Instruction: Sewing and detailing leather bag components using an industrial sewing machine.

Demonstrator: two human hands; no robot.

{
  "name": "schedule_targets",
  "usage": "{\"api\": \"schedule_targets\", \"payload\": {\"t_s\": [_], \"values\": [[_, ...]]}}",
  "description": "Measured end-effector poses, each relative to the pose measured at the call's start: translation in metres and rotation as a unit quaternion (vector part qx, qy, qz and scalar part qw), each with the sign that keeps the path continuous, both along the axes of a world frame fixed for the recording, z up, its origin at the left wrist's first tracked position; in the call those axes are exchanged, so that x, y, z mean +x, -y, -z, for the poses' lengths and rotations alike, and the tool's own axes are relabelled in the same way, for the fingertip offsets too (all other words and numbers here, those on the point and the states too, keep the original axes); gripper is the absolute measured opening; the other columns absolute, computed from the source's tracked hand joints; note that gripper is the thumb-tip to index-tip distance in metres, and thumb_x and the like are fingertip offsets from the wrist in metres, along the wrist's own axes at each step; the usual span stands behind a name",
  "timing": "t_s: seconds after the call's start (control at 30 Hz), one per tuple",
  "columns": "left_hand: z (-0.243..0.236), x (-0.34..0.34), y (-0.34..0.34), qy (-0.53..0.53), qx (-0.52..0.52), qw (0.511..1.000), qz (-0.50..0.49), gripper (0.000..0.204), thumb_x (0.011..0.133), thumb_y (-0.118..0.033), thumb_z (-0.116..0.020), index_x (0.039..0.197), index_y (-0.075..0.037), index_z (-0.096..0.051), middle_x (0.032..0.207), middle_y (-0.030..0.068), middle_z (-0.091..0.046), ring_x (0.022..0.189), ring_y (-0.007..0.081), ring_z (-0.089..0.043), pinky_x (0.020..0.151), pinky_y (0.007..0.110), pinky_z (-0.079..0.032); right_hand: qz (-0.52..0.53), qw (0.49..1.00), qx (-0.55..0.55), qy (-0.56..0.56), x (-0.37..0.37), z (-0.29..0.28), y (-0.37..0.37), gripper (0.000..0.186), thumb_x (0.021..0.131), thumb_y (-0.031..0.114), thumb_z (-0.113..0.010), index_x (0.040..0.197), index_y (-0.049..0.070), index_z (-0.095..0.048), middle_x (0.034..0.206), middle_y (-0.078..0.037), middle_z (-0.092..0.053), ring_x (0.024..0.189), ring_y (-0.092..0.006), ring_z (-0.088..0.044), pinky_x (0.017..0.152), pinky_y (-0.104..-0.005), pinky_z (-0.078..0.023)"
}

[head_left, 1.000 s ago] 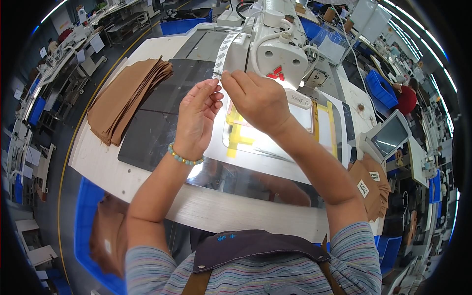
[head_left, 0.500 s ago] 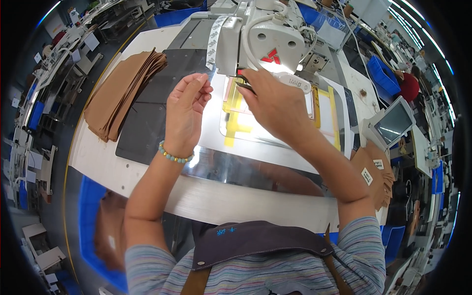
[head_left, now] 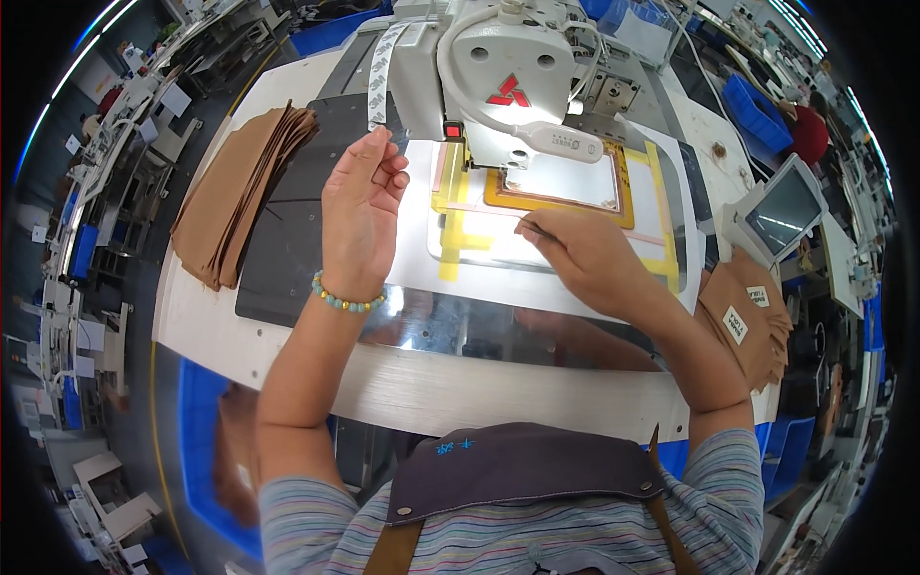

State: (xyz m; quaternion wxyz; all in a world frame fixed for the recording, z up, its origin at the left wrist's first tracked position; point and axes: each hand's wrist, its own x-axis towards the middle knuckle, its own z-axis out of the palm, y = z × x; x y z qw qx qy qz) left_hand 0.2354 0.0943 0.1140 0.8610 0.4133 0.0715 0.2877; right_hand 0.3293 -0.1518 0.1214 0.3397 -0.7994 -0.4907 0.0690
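My left hand, a beaded bracelet at its wrist, is raised with thumb and fingertips pinched together. Its fingertips are at the lower end of a printed white tape strip hanging on the sewing machine head; whatever they pinch is too small to make out. My right hand is closed around a small dark two-pronged tool, mostly hidden in the palm. Below that hand lies a clear template edged with yellow tape. An amber frame lies on it, under the lit machine head.
Brown cut pieces are stacked at the left on a dark plate. More brown pieces with white labels lie at the right, below a tilted screen. A blue bin stands below the table's left front edge.
My right hand has drawn back from the machine head toward me and to the right, with the dark tool in it. My left hand stays raised and pinched, its fingertips now at the tape's end.
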Motion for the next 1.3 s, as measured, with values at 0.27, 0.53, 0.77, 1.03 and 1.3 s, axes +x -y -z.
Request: {"api": "schedule_targets", "payload": {"t_s": [0.27,0.53,0.77,1.03,1.3], "values": [[0.005,-0.006,-0.012,0.010,0.051,0.999,-0.006,0.013,0.103,-0.014,-0.069,0.108,-0.003,-0.071,0.098,0.0021,-0.067,0.091,0.0120,-0.061,0.082,0.026,-0.051,0.016,0.999,-0.020,-0.045,0.014,0.001,-0.003,0.030,0.105,0.022,-0.057,0.103,-0.005,-0.068,0.089,-0.024,-0.070,0.084,-0.0430,-0.067,0.079,-0.0476,-0.051],[0.025,-0.021,-0.003,-0.116,0.219,0.969,-0.011,0.011,0.099,-0.012,-0.073,0.100,-0.001,-0.074,0.088,0.0027,-0.070,0.083,0.0083,-0.061,0.080,0.024,-0.049,0.036,0.997,0.018,-0.061,0.033,0.009,-0.005,0.031,0.102,0.024,-0.063,0.108,-0.004,-0.074,0.079,-0.018,-0.067,0.069,-0.0265,-0.062,0.068,-0.0379,-0.047],[0.057,-0.004,0.048,-0.194,0.349,0.916,0.050,0.012,0.092,-0.012,-0.081,0.091,-0.002,-0.075,0.085,-0.0004,-0.071,0.072,0.0037,-0.058,0.066,0.020,-0.046,0.017,0.979,0.035,-0.198,0.045,0.016,-0.018,0.024,0.094,0.022,-0.075,0.105,0.000,-0.078,0.068,0.001,-0.054,0.066,-0.0062,-0.045,0.060,-0.0287,-0.036],[0.071,0.010,0.062,-0.197,0.423,0.882,0.065,0.012,0.091,-0.011,-0.081,0.087,-0.002,-0.075,0.083,-0.0014,-0.067,0.069,0.0040,-0.053,0.064,0.021,-0.043,-0.009,0.990,0.009,-0.139,0.052,0.027,-0.006,0.015,0.088,0.017,-0.078,0.096,0.004,-0.080,0.064,-0.001,-0.044,0.061,-0.0110,-0.045,0.058,-0.0321,-0.038],[0.072,0.011,0.066,-0.179,0.477,0.857,0.074,0.006,0.091,-0.009,-0.079,0.088,-0.003,-0.077,0.083,0.0012,-0.069,0.068,0.0059,-0.055,0.062,0.023,-0.044,-0.033,0.995,0.020,-0.094,0.050,0.034,0.002,0.019,0.084,0.021,-0.073,0.087,0.003,-0.077,0.073,-0.014,-0.065,0.067,-0.0271,-0.063,0.065,-0.0408,-0.048]]}}
